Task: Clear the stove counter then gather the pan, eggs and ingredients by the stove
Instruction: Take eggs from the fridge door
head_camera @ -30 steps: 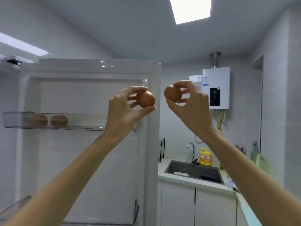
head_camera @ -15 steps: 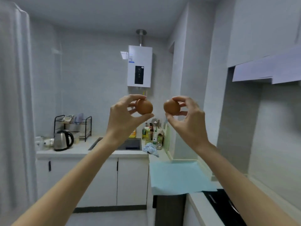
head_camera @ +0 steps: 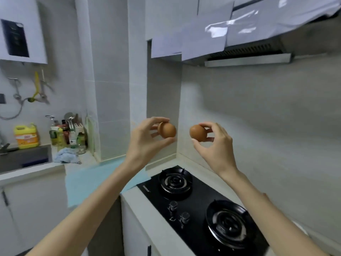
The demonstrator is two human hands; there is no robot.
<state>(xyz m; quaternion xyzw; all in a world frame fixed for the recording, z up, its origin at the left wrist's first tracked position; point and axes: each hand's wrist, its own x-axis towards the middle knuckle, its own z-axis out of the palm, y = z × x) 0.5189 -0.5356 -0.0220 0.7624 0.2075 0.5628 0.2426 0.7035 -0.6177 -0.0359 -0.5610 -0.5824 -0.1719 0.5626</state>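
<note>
**Two Eggs Held Up Over the Stove**

On the far left we see a dark sink (head_camera: 24,159) set in the table (head_camera: 186,160). We cannot tell what is in it. A yellow jug (head_camera: 26,136) stands behind it. Next, a bunch of bottles (head_camera: 68,133) fills the corner, with a crumpled blue cloth (head_camera: 65,157) in front. A light blue sheet (head_camera: 88,180) covers the table beside them.

Our left hand (head_camera: 145,141) has its grip pinching the left egg (head_camera: 167,130), which pokes out to the right of the fingers. Close by, but not touching, the right egg (head_camera: 197,133) pokes out to the left of our right hand (head_camera: 215,145), whose grip pinches it too. Both eggs are up in the air, over the far end of the black stove (head_camera: 199,204) with its two burners.
</note>
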